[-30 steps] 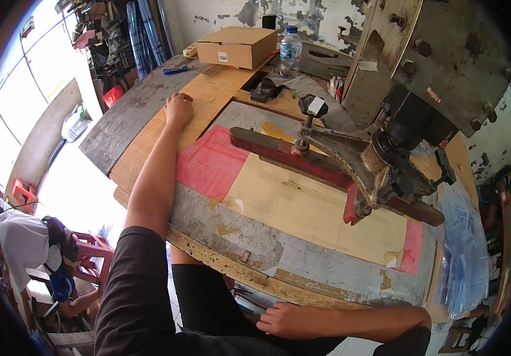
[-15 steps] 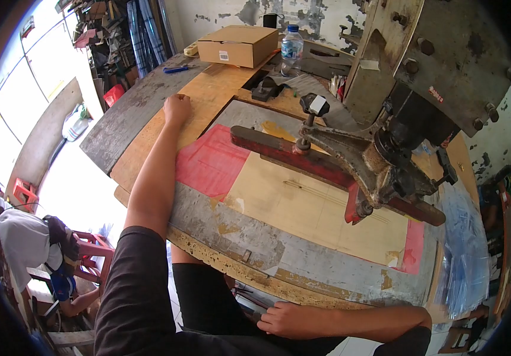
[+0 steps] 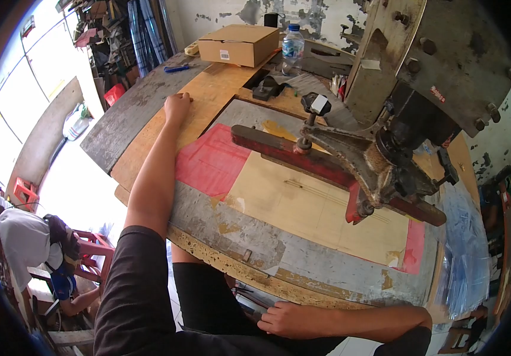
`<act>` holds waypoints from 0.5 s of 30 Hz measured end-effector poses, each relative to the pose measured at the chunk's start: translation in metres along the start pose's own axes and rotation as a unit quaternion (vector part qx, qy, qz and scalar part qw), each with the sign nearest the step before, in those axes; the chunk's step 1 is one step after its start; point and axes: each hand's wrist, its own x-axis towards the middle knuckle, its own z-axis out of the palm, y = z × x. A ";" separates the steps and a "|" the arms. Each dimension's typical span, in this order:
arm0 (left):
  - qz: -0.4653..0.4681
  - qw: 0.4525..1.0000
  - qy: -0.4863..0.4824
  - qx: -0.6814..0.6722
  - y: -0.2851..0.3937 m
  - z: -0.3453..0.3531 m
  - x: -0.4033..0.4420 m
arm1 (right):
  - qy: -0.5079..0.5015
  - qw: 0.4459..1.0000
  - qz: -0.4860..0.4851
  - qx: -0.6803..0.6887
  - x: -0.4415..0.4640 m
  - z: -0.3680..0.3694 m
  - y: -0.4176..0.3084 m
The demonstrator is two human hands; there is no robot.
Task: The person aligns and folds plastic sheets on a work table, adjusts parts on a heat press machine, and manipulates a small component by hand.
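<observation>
My left hand [image 3: 177, 108] rests on the wooden board beyond the plate, its fingers curled in and nothing visible in them. Low in front of my body, my right hand [image 3: 280, 320] lies by my lap with its fingers folded; nothing shows in it. Between my arms is a worn grey plate [image 3: 208, 216] bearing a red sheet [image 3: 211, 160] and, over it, a cream sheet [image 3: 320, 204] with drawn lines. Above the cream sheet hangs the press head [image 3: 380, 160], with a long dark-and-red bar [image 3: 291, 148] fixed under it. Neither hand touches the sheets.
A cardboard box [image 3: 237, 46] and a water bottle [image 3: 293, 50] stand at the back of the table, near a blue-handled tool [image 3: 176, 69]. Clear plastic sheets [image 3: 463, 255] hang at the right edge. A person [image 3: 68, 279] sits at lower left.
My left hand has shifted very slightly on the board, and a fingertip shows a little more. My right hand, the press head and the sheets stay in place.
</observation>
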 end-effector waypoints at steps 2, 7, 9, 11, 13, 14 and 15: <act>-0.002 1.000 -0.002 0.010 -0.001 0.000 0.002 | 0.001 1.000 -0.001 0.001 0.000 0.001 0.000; -0.019 1.000 -0.001 0.007 0.000 0.002 0.002 | -0.027 1.000 0.001 0.007 -0.001 0.005 0.003; -0.015 1.000 0.000 0.005 -0.002 0.003 0.003 | -0.029 0.999 0.004 0.014 -0.001 0.004 0.002; -0.009 1.000 0.002 0.013 -0.003 0.003 0.004 | -0.031 0.999 0.004 0.013 -0.001 0.003 0.002; -0.002 1.000 0.002 0.021 -0.003 0.004 0.004 | -0.033 0.999 0.005 0.012 0.000 0.001 0.001; 0.005 1.000 0.002 0.028 -0.003 0.004 0.004 | -0.016 1.000 0.003 0.012 0.000 0.001 0.001; 0.006 1.000 0.001 0.028 -0.002 0.004 0.004 | 0.000 1.000 0.001 0.012 0.000 0.001 0.000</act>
